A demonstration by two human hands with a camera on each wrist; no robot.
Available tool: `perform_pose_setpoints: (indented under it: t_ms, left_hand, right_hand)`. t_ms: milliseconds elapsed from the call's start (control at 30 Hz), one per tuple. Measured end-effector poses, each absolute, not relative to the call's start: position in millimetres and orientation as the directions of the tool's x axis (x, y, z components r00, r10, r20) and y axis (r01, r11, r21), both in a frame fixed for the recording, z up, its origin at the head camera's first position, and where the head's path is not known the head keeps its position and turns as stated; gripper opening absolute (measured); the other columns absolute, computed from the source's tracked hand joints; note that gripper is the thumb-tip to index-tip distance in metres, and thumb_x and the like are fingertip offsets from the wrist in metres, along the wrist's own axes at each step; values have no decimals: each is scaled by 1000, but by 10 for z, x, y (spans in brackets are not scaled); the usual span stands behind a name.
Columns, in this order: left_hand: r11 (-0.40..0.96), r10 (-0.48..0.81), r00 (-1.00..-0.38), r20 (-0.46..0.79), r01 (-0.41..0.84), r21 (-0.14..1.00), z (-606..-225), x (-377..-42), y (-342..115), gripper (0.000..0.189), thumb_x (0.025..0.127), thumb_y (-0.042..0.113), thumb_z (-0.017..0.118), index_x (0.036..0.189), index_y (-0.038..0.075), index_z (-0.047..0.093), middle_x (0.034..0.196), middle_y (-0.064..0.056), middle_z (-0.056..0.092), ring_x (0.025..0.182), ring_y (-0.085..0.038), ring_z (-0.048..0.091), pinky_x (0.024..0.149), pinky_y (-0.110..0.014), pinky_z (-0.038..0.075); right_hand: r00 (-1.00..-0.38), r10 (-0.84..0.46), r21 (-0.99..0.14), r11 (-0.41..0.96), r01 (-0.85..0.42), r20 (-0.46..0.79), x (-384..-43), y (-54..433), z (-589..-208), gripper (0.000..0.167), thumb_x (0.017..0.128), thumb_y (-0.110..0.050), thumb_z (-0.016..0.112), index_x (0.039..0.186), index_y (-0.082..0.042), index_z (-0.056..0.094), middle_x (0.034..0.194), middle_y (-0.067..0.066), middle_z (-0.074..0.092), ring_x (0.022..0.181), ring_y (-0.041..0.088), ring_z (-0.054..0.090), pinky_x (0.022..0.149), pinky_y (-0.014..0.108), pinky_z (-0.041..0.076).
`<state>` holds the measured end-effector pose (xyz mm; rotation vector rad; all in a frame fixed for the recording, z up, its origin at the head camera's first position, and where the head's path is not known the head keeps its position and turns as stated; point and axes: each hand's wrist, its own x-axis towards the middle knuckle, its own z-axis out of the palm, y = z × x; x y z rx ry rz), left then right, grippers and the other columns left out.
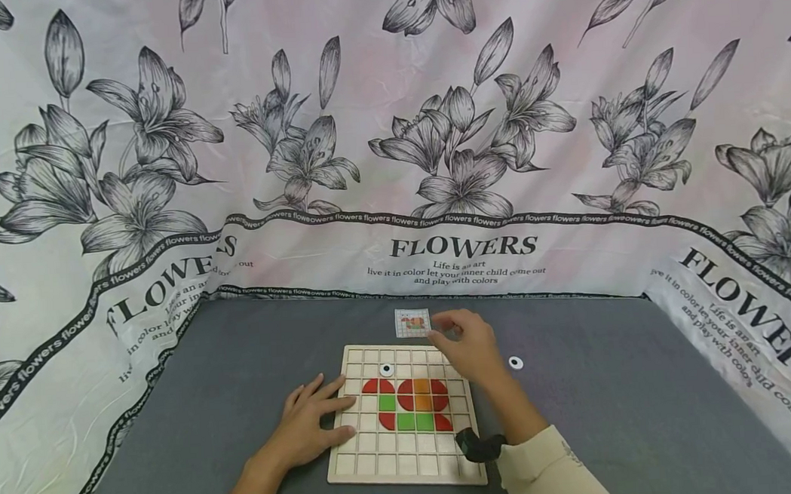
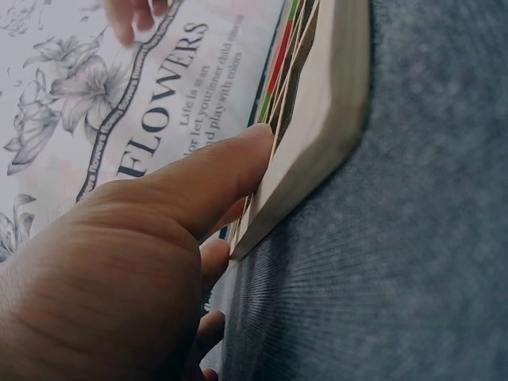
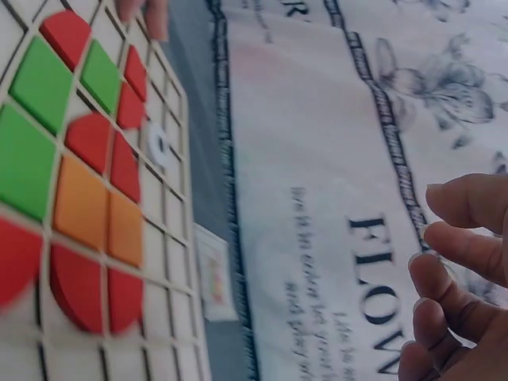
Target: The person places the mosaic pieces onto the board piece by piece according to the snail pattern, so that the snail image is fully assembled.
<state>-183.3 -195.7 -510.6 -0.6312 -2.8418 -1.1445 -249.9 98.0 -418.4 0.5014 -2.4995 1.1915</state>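
Note:
A wooden grid board (image 1: 375, 465) lies on the grey cloth, with red, green and orange pieces set in its middle squares. One white disc with a black dot (image 1: 386, 370) sits above the left red pieces. My left hand (image 1: 303, 428) rests at the board's left edge, fingers spread and thumb on the rim. Over the upper right corner hovers my right hand (image 1: 471, 347), its fingers loosely bent and holding nothing in the right wrist view. Just left of its fingertips in the head view is a small printed card (image 1: 411, 323), apart from the hand in the right wrist view.
Right of the board, a second white disc with a black dot (image 1: 515, 363) lies on the grey cloth (image 1: 616, 400). A flower-printed curtain (image 1: 464, 250) with lettering borders the cloth at the back and on both sides.

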Motion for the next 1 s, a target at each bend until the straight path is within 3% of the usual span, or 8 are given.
perform_pose_setpoints:
  t_ms: [533, 767, 1000]
  left_hand:
    - [646, 369, -917, 149, 368, 669, -5143, -1836, -1964, 48, 84, 39, 74, 126, 16, 68, 149, -7, 40, 140, -41, 20, 107, -62, 6]
    - [649, 363, -919, 154, 368, 666, -5145, -1842, -1974, 49, 84, 42, 73, 126, 17, 68, 149, -6, 41, 140, -41, 20, 107, -62, 6]
    - [652, 362, -919, 155, 369, 662, -5138, -1846, -1976, 48, 84, 40, 74, 126, 16, 68, 149, -7, 41, 140, -41, 20, 107, -62, 6]
  right_hand:
    - [-789, -22, -592, 648, -479, 614, -2338, 1743, -4155, 20, 83, 0, 73, 103, 2, 72, 90, 13, 63, 82, 32, 51, 66, 44, 41]
    - [-851, 92, -651, 688, -321, 518, -2334, 2017, -4340, 19, 91, 0, 63, 108, 0, 71, 95, 12, 63, 86, 25, 49, 67, 35, 39]
    - [-905, 118, -663, 720, -205, 408, -2402, 2144, -4597, 22, 93, 0, 58, 112, -1, 69, 102, 14, 63, 88, 26, 53, 63, 34, 41]
